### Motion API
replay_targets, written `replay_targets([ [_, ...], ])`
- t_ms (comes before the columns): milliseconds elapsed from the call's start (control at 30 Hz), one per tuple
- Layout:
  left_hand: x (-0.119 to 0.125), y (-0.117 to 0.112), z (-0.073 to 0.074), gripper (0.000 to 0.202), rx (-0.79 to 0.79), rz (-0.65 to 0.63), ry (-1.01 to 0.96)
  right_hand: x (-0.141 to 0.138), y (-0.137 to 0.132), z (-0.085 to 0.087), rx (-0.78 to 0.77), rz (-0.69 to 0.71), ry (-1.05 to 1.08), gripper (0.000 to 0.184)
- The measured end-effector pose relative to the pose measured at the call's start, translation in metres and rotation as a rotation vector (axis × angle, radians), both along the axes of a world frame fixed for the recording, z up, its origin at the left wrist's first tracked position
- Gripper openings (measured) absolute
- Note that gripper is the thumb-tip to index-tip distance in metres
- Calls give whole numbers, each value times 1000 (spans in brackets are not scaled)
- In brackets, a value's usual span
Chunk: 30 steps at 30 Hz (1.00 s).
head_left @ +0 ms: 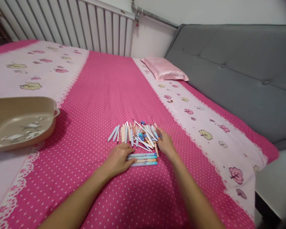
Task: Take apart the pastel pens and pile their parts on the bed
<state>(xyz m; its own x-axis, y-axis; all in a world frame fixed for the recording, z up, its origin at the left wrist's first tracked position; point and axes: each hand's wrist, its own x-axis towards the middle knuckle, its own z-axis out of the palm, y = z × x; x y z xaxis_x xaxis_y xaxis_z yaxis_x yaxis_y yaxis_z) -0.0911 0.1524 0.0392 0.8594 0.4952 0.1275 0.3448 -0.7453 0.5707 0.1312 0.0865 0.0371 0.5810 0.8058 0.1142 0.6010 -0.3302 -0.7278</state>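
Note:
My left hand [120, 159] lies around the left ends of a row of capped markers [145, 157], its thumb across them and its fingers bent over the ends. Blue, light-blue and brown caps point right. Just beyond is a loose pile of markers and thin white sticks [139, 135], mixed with small blue pieces. At the pile's right edge, my right hand [166, 142] has its fingers curled down; whatever is between the fingertips is hidden. A beige marker [156, 149] lies beside that hand, pointing towards me.
A beige plastic basin [46, 125] with white pieces inside stands at the left. Pink dotted bedding [105, 89] covers the bed. A pink pillow [165, 70] lies near the grey headboard [235, 70]. Behind the bed is a white radiator [100, 28].

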Motion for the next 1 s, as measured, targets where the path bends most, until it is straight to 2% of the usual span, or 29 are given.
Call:
replay_targets([
  [133,1,0,-4,21,-56,-28,72,-1,-11,3,43,-53,16,53],
  [233,2,0,-6,13,-117,11,53,-9,-26,13,9,6,53,42],
  [300,2,0,-7,10,-115,14,1,-18,-34,22,-41,103,71,34],
  [433,3,3,-7,16,-28,2,-162,-36,-43,40,-165,428,-32,23],
  [500,3,4,-6,18,48,8,-249,-41,-44,46,-259,507,-75,23],
  [567,3,6,-4,17,149,4,-323,-43,-43,49,-305,530,-77,28],
  [667,2,6,-2,14,257,-22,-407,-42,-42,51,-275,553,-31,28],
  [867,-1,6,1,16,314,-58,-520,-37,-43,56,-184,565,21,26],
  [1000,-1,7,3,18,333,-21,-447,-36,-45,59,-160,566,-61,23],
])
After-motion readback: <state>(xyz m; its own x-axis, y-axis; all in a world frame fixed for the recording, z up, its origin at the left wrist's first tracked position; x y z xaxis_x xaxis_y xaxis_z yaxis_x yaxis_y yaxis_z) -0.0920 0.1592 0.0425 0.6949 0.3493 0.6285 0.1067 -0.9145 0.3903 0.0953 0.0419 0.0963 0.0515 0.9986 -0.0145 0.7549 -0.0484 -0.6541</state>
